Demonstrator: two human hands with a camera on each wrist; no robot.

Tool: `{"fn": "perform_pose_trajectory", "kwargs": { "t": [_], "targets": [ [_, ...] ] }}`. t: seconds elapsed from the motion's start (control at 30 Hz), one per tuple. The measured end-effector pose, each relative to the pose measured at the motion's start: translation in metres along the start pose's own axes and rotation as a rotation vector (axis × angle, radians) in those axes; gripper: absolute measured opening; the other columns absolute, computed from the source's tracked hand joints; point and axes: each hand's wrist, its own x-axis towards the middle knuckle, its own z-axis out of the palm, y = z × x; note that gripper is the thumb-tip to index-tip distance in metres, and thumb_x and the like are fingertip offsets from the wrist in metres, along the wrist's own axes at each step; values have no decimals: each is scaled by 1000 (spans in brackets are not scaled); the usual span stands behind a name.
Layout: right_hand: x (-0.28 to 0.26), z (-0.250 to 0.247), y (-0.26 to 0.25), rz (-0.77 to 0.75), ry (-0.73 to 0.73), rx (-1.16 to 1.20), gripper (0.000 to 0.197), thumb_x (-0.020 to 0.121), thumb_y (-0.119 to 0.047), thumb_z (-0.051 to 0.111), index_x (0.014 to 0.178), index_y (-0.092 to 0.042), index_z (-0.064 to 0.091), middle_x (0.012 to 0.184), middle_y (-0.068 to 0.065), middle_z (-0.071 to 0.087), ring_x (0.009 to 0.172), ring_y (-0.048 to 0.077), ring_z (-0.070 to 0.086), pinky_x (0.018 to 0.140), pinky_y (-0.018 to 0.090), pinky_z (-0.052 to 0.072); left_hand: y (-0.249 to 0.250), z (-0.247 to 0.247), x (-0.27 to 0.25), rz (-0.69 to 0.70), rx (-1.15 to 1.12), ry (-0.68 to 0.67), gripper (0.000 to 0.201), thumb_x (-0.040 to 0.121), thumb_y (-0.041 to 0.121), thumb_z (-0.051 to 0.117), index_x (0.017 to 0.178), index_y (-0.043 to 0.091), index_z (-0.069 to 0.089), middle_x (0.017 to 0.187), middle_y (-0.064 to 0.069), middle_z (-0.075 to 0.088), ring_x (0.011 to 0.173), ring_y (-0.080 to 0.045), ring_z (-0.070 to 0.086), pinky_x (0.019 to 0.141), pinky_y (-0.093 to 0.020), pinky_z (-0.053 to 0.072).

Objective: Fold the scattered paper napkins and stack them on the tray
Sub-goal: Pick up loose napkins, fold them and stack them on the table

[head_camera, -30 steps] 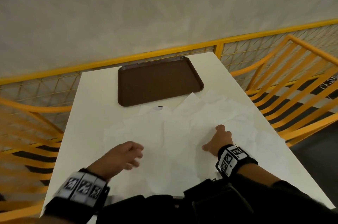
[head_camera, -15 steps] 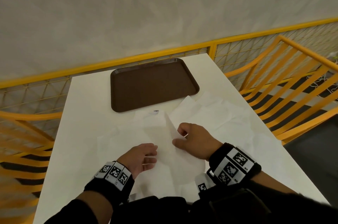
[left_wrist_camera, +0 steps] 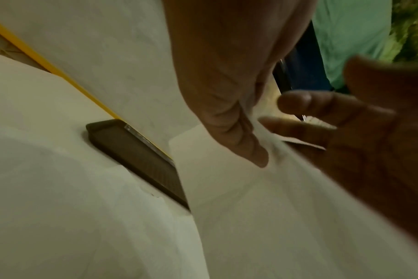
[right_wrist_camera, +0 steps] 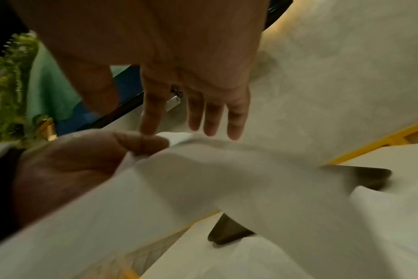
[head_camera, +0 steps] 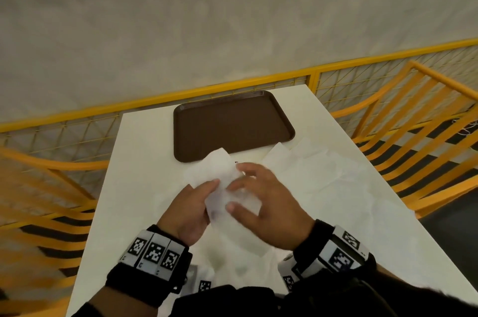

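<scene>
Left hand [head_camera: 192, 209] pinches lifted napkin [head_camera: 219, 174], thumb on top; right hand [head_camera: 263, 202] fingers straight, spread against sheet. Advice: match corners, then crease. Bare tray [head_camera: 181, 120] far; other napkins [head_camera: 310, 169] right.

Both hands close together, raised in front of torso. Left hand [head_camera: 192, 209] pinches napkin [head_camera: 219, 174] w/ thumb & curled fingers. Right hand [head_camera: 266, 204] spread, fingers straight, resting on same sheet.
</scene>
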Motion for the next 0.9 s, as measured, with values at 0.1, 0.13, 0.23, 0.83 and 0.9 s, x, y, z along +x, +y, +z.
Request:
{"fn": "perform_pose_trajectory", "kwargs": {
  "t": [0.1,0.13,0.23,0.83,0.9],
  "targets": [
    [4,-24,3,259,143,169,44,76,-57,66,110,-31,55,111,-14,60,104,0,54,88,21,46,16,-7,-10,47,5,-32,35,92,15,47,126,11,57,121,-11,66,113,-29,62,98,-45,46],
    [4,-31,3,347,92,228,41,75,-53,70,108,-31,57,103,-14,64,97,-1,58,83,18,45,21,-9,-13,59,7,-62,37,89,16,50,125,11,57,120,-11,67,112,-28,63,98,-45,46],
    [4,-39,0,411,-24,354,28,74,-42,77,96,-28,66,81,-10,70,80,1,65,74,16,47,33,-12,-19,82,10,-136,35,83,14,56,118,13,62,115,-10,69,108,-27,66,91,-40,54],
    [13,-20,-7,275,126,90,25,81,-24,66,63,-18,50,57,-7,55,53,3,50,53,13,40,25,-12,-13,122,359,195,31,88,29,62,116,19,53,113,-8,65,99,-23,65,89,-41,52],
    [14,-15,-6,230,212,-15,26,81,-21,62,62,-18,45,63,-3,56,60,6,52,55,15,40,21,-17,-13,134,536,333,44,77,40,72,109,17,53,109,-10,62,91,-22,65,87,-39,53]
  ]
}}
